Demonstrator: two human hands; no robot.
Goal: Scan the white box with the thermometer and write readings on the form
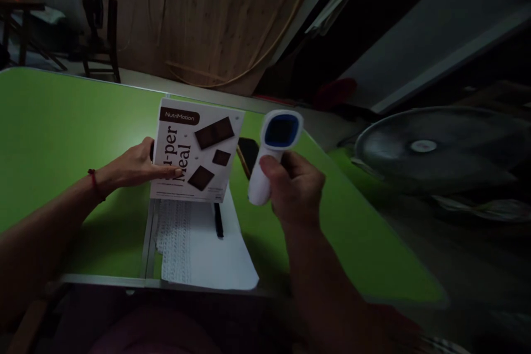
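My left hand grips the left side of a white box, its thumb across the front. Brown chocolate-like squares and the words "NutriMotion" and "Meal" are printed on that box. In my right hand is a white infrared thermometer with a dark, blue-rimmed screen facing me; my fingers wrap its handle. Below the box lies a white sheet of paper with a patterned left strip, and on it a black pen, its upper end hidden by the box. A dark phone lies partly behind the thermometer.
The green folding table has a metal seam left of the paper. Beyond it stand a chair and a wooden panel. A large round metallic object is at the right, past the table's edge. The room is dim.
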